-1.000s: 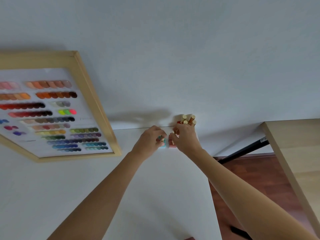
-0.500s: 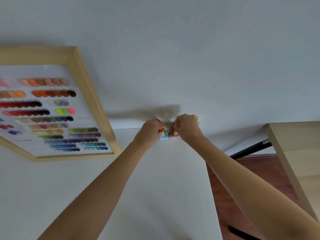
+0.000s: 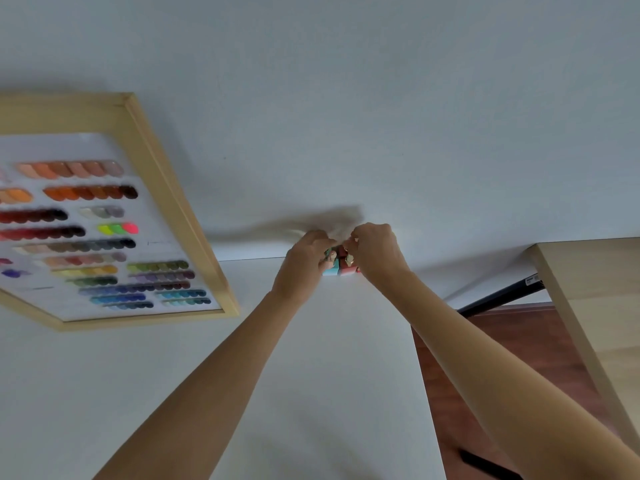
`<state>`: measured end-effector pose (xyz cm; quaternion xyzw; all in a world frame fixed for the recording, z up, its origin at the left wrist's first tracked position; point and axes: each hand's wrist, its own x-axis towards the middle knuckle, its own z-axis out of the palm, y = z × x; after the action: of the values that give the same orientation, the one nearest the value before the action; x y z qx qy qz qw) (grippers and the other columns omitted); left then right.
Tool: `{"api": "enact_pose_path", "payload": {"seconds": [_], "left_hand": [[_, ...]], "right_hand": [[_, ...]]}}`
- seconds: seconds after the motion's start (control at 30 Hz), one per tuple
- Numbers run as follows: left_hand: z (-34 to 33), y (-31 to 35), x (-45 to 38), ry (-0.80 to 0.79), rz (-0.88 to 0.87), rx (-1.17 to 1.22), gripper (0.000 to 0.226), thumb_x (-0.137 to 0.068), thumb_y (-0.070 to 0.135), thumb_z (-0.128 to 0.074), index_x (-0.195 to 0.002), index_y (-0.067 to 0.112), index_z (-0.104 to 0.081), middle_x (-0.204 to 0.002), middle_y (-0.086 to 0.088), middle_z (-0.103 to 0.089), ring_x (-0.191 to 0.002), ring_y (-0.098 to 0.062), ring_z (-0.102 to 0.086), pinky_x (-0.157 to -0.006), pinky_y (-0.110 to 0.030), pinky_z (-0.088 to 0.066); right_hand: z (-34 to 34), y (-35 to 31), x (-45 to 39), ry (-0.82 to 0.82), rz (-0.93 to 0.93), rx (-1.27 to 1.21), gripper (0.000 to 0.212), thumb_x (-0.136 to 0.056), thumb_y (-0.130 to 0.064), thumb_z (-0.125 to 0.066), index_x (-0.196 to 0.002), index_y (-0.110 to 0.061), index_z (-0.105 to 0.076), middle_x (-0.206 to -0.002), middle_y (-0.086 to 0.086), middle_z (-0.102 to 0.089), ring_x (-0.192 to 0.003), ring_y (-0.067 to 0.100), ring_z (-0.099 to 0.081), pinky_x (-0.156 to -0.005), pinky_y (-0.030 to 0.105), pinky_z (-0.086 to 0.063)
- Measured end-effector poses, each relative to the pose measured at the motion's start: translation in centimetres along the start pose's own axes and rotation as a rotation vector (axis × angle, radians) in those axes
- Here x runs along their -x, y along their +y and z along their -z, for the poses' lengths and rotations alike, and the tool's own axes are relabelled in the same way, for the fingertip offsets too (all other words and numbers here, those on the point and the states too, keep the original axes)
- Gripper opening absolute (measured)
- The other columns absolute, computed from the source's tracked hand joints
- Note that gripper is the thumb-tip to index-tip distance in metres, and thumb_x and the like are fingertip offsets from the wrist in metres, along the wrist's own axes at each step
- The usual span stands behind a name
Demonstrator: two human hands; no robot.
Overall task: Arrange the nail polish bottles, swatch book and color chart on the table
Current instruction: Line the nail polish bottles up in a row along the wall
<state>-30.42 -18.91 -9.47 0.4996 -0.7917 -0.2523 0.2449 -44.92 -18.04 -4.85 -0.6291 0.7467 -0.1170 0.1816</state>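
Note:
At the far edge of the white table (image 3: 311,393), against the wall, stand small nail polish bottles: a light blue one (image 3: 331,270) and a red one (image 3: 347,268). My left hand (image 3: 304,261) grips the light blue bottle. My right hand (image 3: 375,252) grips the red bottle beside it and hides other bottles behind it. The wood-framed color chart (image 3: 104,237), with rows of colored swatches, leans against the wall at the left. No swatch book is in view.
A light wooden table (image 3: 595,306) stands at the right, with a black metal leg (image 3: 502,297) and red-brown floor (image 3: 485,393) in the gap between the tables. The white wall (image 3: 346,116) rises just behind the bottles.
My right hand has closed over the bottle group, hiding the gold-capped bottles seen a second ago. Both hands have drawn together on the blue and red bottles at the wall.

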Motion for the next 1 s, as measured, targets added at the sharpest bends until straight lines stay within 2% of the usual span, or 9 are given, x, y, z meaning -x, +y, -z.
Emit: {"api": "enact_pose_path", "payload": {"seconds": [0.1,0.2,0.27,0.4,0.5,0.57,0.7,0.83,1.0], "left_hand": [[-1.0,-0.3,1.6,0.125,0.065,0.061,0.051,-0.071,0.005,-0.076,-0.116,0.013,-0.054,-0.121,-0.005,-0.053,-0.091,-0.024,-0.062,-0.075,-0.03,-0.054],[-2.1,-0.6,2.8,0.131,0.228,0.116,0.072,-0.066,0.017,-0.084,-0.126,0.013,-0.044,-0.124,-0.007,-0.049,-0.096,-0.023,-0.059,-0.079,-0.033,-0.054],[-2.8,-0.7,2.8,0.074,0.353,0.141,0.082,-0.063,0.022,-0.087,-0.129,0.01,-0.041,-0.125,-0.01,-0.047,-0.099,-0.027,-0.058,-0.084,-0.039,-0.054],[-4.0,-0.2,1.9,0.054,0.461,0.195,0.072,-0.06,0.021,-0.088,-0.119,0.005,-0.05,-0.116,-0.013,-0.051,-0.1,-0.029,-0.057,-0.088,-0.045,-0.053],[-4.8,0.0,1.3,0.098,0.481,0.185,0.062,-0.061,0.022,-0.087,-0.112,0.005,-0.057,-0.108,-0.013,-0.058,-0.1,-0.027,-0.057,-0.087,-0.039,-0.053],[-5.3,-0.1,0.9,0.11,0.473,0.182,0.055,-0.064,0.023,-0.086,-0.108,0.004,-0.059,-0.105,-0.013,-0.062,-0.1,-0.027,-0.058,-0.086,-0.04,-0.054],[-6.0,0.0,0.4,0.131,0.491,0.205,0.047,-0.068,0.026,-0.084,-0.103,0.004,-0.063,-0.101,-0.012,-0.069,-0.096,-0.027,-0.064,-0.082,-0.045,-0.056],[-6.5,0.2,0.1,0.158,0.502,0.21,0.043,-0.07,0.026,-0.083,-0.102,0.004,-0.066,-0.101,-0.011,-0.071,-0.094,-0.027,-0.065,-0.083,-0.044,-0.056],[-6.5,0.2,0.3,0.167,0.493,0.187,0.037,-0.072,0.02,-0.081,-0.101,0.004,-0.067,-0.098,-0.012,-0.071,-0.092,-0.027,-0.065,-0.082,-0.044,-0.056]], "right_hand": [[0.4,1.8,1.3,0.269,0.075,-0.184,0.023,-0.091,-0.01,-0.048,-0.075,-0.001,-0.062,-0.07,0.012,-0.064,-0.063,0.027,-0.053,-0.061,0.031,-0.042],[0.4,4.5,3.6,0.466,0.015,-0.335,0.019,-0.091,-0.009,-0.052,-0.106,-0.01,-0.065,-0.092,0.005,-0.068,-0.075,0.016,-0.063,-0.065,0.005,-0.039],[-0.7,6.2,4.2,0.402,-0.096,-0.35,0.028,-0.089,-0.008,-0.057,-0.117,-0.013,-0.058,-0.106,0.006,-0.061,-0.079,0.014,-0.059,-0.068,0.006,-0.037],[-3.1,8.3,3.6,0.162,-0.243,-0.322,0.051,-0.084,-0.008,-0.067,-0.131,-0.011,-0.048,-0.124,0.009,-0.051,-0.088,0.012,-0.055,-0.081,0.021,-0.038],[-3.9,8.6,2.3,0.094,-0.252,-0.36,0.049,-0.079,-0.009,-0.072,-0.124,-0.009,-0.053,-0.112,0.007,-0.058,-0.088,0.016,-0.057,-0.081,0.025,-0.043],[-4.4,8.5,1.7,0.099,-0.226,-0.379,0.031,-0.076,-0.007,-0.073,-0.104,-0.01,-0.061,-0.091,0.004,-0.064,-0.08,0.018,-0.06,-0.076,0.026,-0.045],[-5.1,8.8,1.0,0.161,-0.197,-0.387,0.008,-0.078,-0.006,-0.068,-0.081,-0.011,-0.062,-0.074,0.005,-0.068,-0.061,0.015,-0.053,-0.054,0.007,-0.039],[-5.5,9.3,0.8,0.172,-0.207,-0.39,0.005,-0.081,-0.005,-0.066,-0.08,-0.01,-0.065,-0.068,-0.003,-0.062,-0.056,0.006,-0.049,-0.055,0.002,-0.038],[-5.7,9.5,0.8,0.178,-0.205,-0.387,0.01,-0.082,-0.002,-0.062,-0.076,-0.01,-0.063,-0.063,-0.004,-0.058,-0.054,0.008,-0.047,-0.051,0.007,-0.038]]}}
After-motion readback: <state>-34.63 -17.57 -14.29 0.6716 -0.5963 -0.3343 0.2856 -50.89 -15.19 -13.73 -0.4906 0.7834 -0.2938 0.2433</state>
